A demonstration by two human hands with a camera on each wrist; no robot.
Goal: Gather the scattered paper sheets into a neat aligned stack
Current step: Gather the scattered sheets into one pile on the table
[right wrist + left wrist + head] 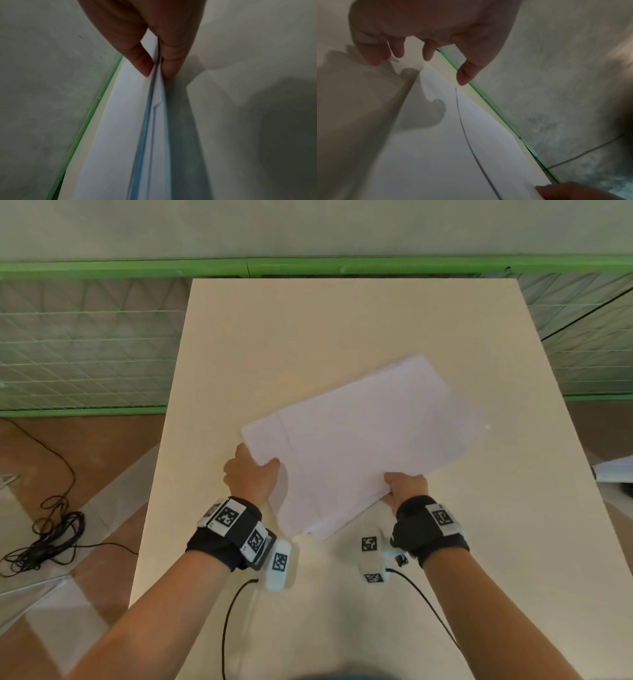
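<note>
- paper sheets (359,440): thin white paper, matt, smooth, edges slightly fanned at the near corner
- table (308,330): cream top, smooth, matt with a faint sheen
- wrist bands (219,546): black cloth, with white hard-plastic blocks carrying printed black-and-white tags
- cables (44,529): black, rubbery-looking, on the floor at left
- fence (85,350): green frame, pale mesh panels
- wall (556,67): grey, rough and mottled like bare cement
</note>
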